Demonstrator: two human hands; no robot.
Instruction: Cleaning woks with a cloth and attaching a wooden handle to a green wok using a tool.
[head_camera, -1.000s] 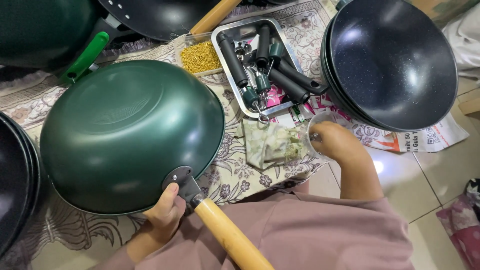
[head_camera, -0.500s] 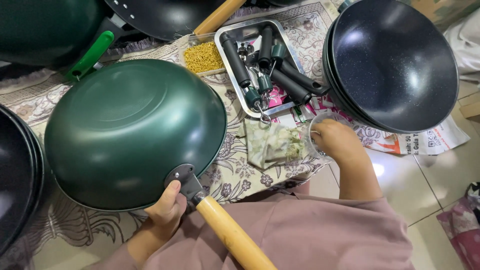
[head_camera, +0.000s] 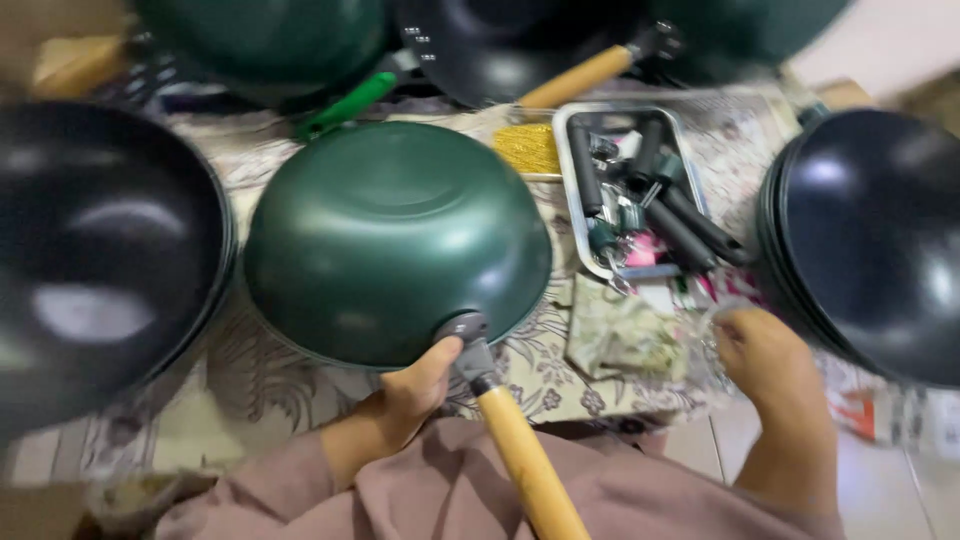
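My left hand (head_camera: 405, 400) is closed around the base of the wooden handle (head_camera: 525, 470) of the green wok (head_camera: 395, 240), my thumb pressed up against the grey metal bracket (head_camera: 465, 335) that joins handle to bowl. The green wok lies upside down on the patterned cloth (head_camera: 540, 370) covering the table, its domed underside facing me and the handle running back toward my chest. To the right of the green wok, past a crumpled bit of printed paper (head_camera: 620, 335), my right hand (head_camera: 765, 355) is curled into a loose fist over something clear and thin, a plastic bag (head_camera: 705, 345) as far as I can tell; the picture is blurred there and I cannot say how firmly the fingers pinch it. Just beyond that hand, still right of the green wok, sits a metal tray (head_camera: 570, 180) full of dark loose handles and small fittings, with a yellow scouring pad (head_camera: 528, 148) beside the tray's near-left corner. Farther right of the green wok a stack of black woks (head_camera: 880, 240) stands open side up. Left of the green wok another black wok (head_camera: 100, 250) lies close by its rim. Behind the green wok are more pans, one with a green handle (head_camera: 350, 102) and one with a wooden one (head_camera: 580, 78).
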